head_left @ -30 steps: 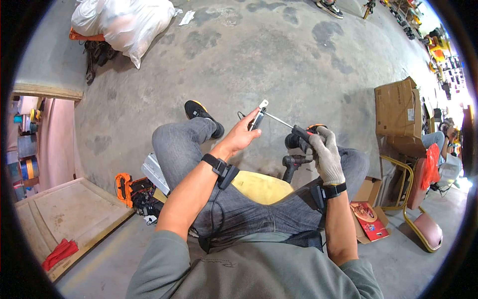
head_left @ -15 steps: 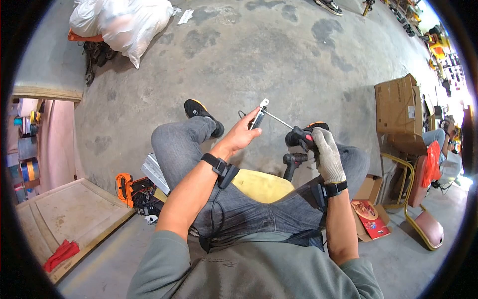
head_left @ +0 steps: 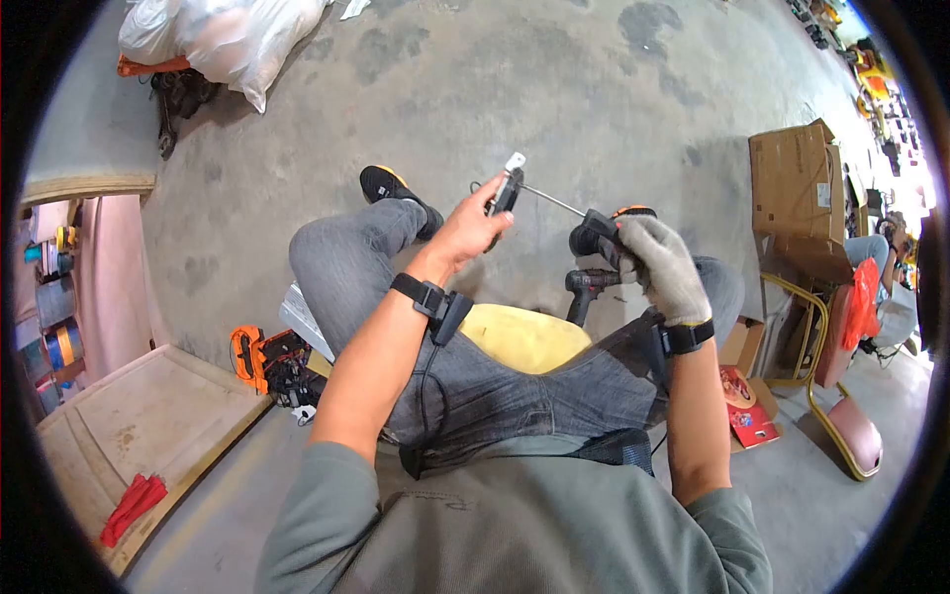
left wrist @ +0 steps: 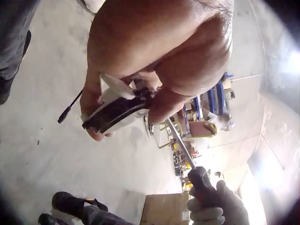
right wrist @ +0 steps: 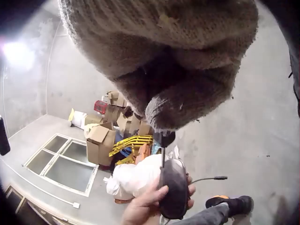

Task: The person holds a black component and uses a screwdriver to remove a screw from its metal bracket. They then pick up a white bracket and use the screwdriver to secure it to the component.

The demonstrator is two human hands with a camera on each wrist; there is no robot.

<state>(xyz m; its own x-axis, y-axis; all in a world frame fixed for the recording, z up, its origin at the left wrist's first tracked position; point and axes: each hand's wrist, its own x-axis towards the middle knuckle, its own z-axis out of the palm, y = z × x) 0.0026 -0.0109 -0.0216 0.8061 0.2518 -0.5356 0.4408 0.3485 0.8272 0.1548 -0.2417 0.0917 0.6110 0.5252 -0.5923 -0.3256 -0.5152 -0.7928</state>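
My bare left hand (head_left: pixel 463 230) grips a small dark rounded device (right wrist: pixel 173 190) with a white tab at its far end and a short black cable sticking out. My right hand (head_left: pixel 665 272), in a grey knitted glove, holds a screwdriver (head_left: pixel 599 226) by its black handle. The screwdriver's long metal shaft (left wrist: pixel 180 140) runs across to the device, and its tip is hidden beside the left thumb. Both hands are raised over the floor in front of the knees. A cordless drill (head_left: pixel 591 281) stands between the legs, close below the gloved hand.
Between the thighs is a yellow seat-like surface (head_left: pixel 524 339). Cardboard boxes (head_left: pixel 797 193) and a yellow-framed chair (head_left: pixel 816 346) stand on the right. Orange and black gear (head_left: pixel 282 366) lies at the left thigh, beside a wooden panel (head_left: pixel 148 426). White sacks (head_left: pixel 213 40) are at the back left.
The head view has tilted, so the floor and sacks sit higher. The gloved hand has turned on the screwdriver handle and its wrist has swung right. The left hand still holds the device.
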